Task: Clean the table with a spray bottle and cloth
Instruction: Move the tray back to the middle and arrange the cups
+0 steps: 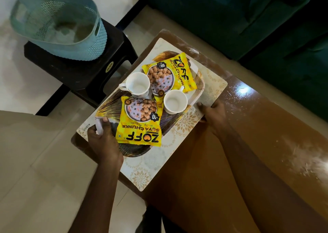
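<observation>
A glossy brown table [248,135] carries white dusty smears along its far edge. On its left end lies a cream patterned placemat [147,168], and on that a dark tray with gold leaf pattern [134,151]. The tray holds two yellow soya chunk packets [140,119] [170,74] and two white cups [138,83] [174,101]. My left hand [103,140] grips the tray's near-left handle, thumb on top. My right hand [213,115] grips the tray's right edge at the placemat border. No spray bottle or cloth is in view.
A teal perforated basket [58,23] stands on a black plastic stool [79,64] to the left of the table. A dark green sofa [248,16] runs behind the table. The floor is pale tile [44,179].
</observation>
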